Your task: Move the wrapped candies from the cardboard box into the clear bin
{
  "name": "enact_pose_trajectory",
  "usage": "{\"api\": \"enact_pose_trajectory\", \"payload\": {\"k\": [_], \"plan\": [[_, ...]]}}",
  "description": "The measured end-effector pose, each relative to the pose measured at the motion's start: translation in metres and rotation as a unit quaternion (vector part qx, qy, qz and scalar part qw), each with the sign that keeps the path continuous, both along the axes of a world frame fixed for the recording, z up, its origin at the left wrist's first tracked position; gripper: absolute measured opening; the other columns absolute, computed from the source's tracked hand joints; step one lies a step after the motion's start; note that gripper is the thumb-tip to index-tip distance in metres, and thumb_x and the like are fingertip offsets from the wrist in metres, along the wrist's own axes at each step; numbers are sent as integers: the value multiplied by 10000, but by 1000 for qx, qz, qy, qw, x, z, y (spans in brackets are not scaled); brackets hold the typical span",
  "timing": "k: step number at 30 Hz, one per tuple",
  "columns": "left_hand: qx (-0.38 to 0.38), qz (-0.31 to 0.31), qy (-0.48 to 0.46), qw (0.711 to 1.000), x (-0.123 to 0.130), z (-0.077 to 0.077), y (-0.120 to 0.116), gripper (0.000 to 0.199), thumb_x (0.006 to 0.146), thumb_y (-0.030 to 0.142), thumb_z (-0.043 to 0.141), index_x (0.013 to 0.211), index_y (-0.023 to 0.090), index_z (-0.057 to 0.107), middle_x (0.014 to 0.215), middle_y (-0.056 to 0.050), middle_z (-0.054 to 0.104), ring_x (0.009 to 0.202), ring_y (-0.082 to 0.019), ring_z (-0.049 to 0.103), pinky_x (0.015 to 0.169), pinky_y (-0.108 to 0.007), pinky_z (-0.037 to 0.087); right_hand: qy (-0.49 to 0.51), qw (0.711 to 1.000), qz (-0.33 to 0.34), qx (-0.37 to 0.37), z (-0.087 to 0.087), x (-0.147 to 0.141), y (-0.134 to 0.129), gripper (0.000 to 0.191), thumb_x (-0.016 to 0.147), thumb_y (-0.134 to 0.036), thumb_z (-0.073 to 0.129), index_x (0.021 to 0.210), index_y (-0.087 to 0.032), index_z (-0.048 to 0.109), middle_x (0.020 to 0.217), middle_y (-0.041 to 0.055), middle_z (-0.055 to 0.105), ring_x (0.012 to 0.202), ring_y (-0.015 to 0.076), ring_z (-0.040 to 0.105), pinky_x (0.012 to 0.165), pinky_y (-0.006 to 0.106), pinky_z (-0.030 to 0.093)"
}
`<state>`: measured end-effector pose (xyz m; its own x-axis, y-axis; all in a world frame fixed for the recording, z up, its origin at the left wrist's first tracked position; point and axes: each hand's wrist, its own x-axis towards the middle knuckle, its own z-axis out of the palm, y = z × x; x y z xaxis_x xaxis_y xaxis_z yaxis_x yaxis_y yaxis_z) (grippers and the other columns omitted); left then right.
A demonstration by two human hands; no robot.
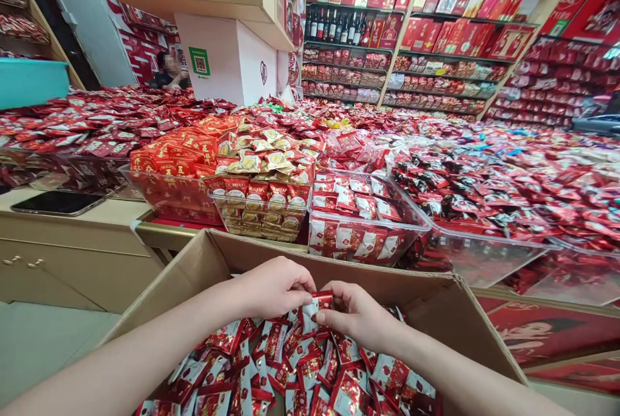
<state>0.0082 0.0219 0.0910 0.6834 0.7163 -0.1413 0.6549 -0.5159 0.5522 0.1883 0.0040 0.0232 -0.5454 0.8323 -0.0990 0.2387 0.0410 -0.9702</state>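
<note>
My left hand and my right hand meet above an open cardboard box. Between their fingertips is a small red and white sachet, pinched from both sides. Its lower part is partly hidden by my fingers. Just below my hands, a loose heap of similar red and white sachets fills the box. My right hand's lower edge comes close to the heap, though I cannot tell whether it touches.
Beyond the box, transparent plastic trays hold wrapped sweets on a long display heaped with red packets. A phone lies on a beige counter at left. Shelves of red gift boxes and bottles line the back, where a seated person appears.
</note>
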Motion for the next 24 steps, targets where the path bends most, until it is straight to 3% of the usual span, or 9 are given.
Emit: {"api": "enact_pose_trajectory", "payload": {"k": [3,7,11,13,16,19,24], "plan": [[47,47,-61,996,-3,10,2,203,761,266,420,822,199,601,705,25,614,611,-101,524,555,-184,367,-39,998,3,45,17,4,2,202,671,-305,586,800,-151,561,670,-3,568,596,102,496,542,213,404],[177,161,-167,956,-12,18,13,196,773,261,413,923,202,524,725,25,537,624,-95,483,598,-202,384,9,991,-42,125,65,17,4,181,687,-312,574,803,-173,569,728,9,602,658,122,546,597,234,437],[185,152,-205,949,-17,8,24,495,765,211,423,1229,282,265,870,17,461,528,-48,425,574,-193,401,68,944,-201,251,116,38,18,208,673,-296,592,859,-207,563,779,14,623,671,129,571,601,251,457],[187,136,-189,954,-16,1,27,571,759,209,436,1257,335,188,952,7,439,516,-35,420,599,-208,413,63,928,-233,282,132,46,30,217,667,-304,597,854,-200,561,779,24,627,672,137,575,607,267,463],[190,133,-172,957,-15,-4,29,582,756,219,444,1254,356,177,958,7,449,518,-37,425,615,-224,421,25,944,-187,272,142,51,52,223,671,-316,591,839,-173,559,803,48,629,730,154,580,672,290,461],[171,135,-159,963,-16,-4,30,614,753,207,443,1266,345,136,873,25,484,503,-43,428,575,-207,414,5,963,-131,236,139,51,70,248,678,-332,579,849,-161,527,826,62,622,758,159,580,694,297,458],[212,120,-92,966,-20,-9,30,474,753,194,418,1209,280,323,893,7,562,641,-103,496,628,-234,410,-63,968,-123,208,132,50,79,321,673,-376,567,906,-176,472,698,20,600,631,134,561,555,260,450]]}}
